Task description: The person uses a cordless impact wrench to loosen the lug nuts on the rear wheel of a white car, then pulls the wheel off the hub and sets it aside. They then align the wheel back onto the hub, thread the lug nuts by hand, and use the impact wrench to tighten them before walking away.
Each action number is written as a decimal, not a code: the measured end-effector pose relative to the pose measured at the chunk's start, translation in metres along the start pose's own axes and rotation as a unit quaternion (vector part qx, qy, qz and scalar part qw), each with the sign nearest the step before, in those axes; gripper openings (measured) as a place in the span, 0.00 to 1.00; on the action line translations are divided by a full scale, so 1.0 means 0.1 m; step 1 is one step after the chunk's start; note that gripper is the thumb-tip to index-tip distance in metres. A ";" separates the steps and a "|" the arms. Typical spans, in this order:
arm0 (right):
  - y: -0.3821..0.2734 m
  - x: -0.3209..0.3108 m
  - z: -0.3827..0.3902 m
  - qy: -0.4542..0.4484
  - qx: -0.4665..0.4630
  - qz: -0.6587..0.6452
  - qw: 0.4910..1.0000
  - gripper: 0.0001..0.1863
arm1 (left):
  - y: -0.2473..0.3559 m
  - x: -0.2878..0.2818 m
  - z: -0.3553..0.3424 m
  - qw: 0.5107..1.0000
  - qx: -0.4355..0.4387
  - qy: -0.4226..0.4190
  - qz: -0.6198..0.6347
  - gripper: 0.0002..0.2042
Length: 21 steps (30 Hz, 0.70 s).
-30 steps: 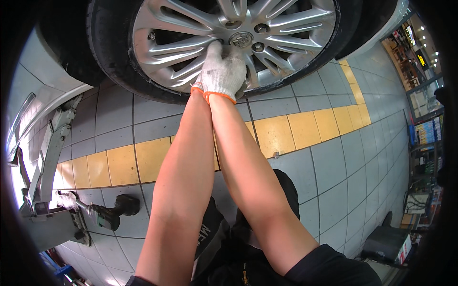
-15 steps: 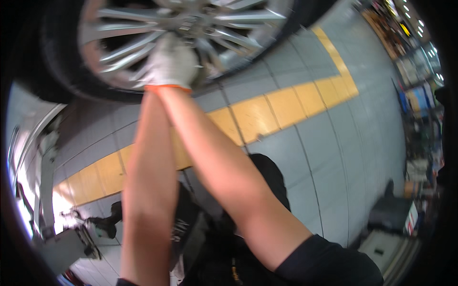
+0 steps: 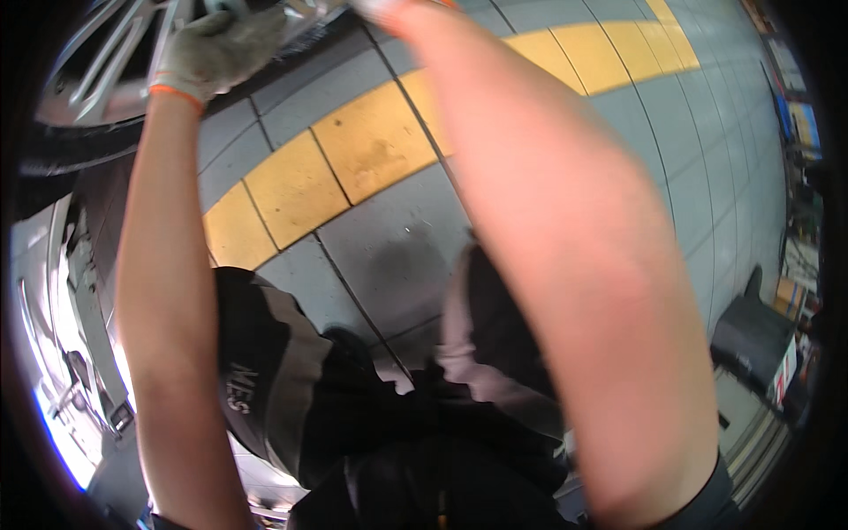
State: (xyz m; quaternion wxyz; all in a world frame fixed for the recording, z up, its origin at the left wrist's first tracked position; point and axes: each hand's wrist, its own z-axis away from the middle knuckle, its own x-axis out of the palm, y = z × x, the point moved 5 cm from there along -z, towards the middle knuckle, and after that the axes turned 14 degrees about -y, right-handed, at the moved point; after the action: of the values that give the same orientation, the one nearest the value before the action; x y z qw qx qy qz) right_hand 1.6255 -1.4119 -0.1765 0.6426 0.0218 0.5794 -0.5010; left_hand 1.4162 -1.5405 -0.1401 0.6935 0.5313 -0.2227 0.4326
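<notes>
A silver multi-spoke car wheel (image 3: 110, 57) with a dark tyre (image 3: 88, 146) fills the upper left, cut off by the top edge. My left hand (image 3: 216, 57), in a grey-white work glove with an orange cuff, is at the wheel's lower right with its fingers bent. What it grips, if anything, is hidden. A bright metallic piece (image 3: 305, 9) shows just beyond its fingertips; its kind is unclear. My right hand (image 3: 384, 9), gloved alike, is mostly beyond the top edge. Only its cuff and a bit of the glove show, so its fingers are hidden.
Grey floor tiles (image 3: 389, 238) carry a yellow painted band (image 3: 367, 146) below the wheel. Pale metal equipment (image 3: 84, 265) stands at left. A black seat-like object (image 3: 751, 340) and loaded shelves (image 3: 799, 221) line the right.
My hands, close together over the wheel's middle before, are now apart: the left near the lower spokes, the right farther right and up. The view has shifted, placing the wheel farther left and higher.
</notes>
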 end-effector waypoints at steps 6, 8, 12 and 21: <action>2.06 0.50 0.85 -0.277 0.324 0.098 0.899 0.30 | -0.38 0.24 0.26 0.999 0.004 0.039 0.012 0.30; 2.35 0.97 1.01 -0.321 0.305 0.035 0.896 0.36 | -0.39 0.25 0.26 0.999 -0.005 0.036 0.016 0.32; 2.24 1.36 0.94 -0.222 0.240 0.177 0.928 0.20 | -0.39 0.16 0.22 0.998 -0.034 0.037 0.042 0.27; -0.34 -0.16 0.59 -0.033 -0.057 -0.231 0.971 0.14 | -0.51 0.01 0.14 0.993 -0.039 0.018 0.106 0.22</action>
State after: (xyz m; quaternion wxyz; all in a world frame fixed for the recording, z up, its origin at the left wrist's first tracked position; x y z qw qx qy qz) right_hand 1.6481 -1.4550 -0.1263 0.5286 -0.1658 0.5745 -0.6025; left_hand 1.4618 -1.5558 -0.1626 0.6675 0.4698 -0.2820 0.5042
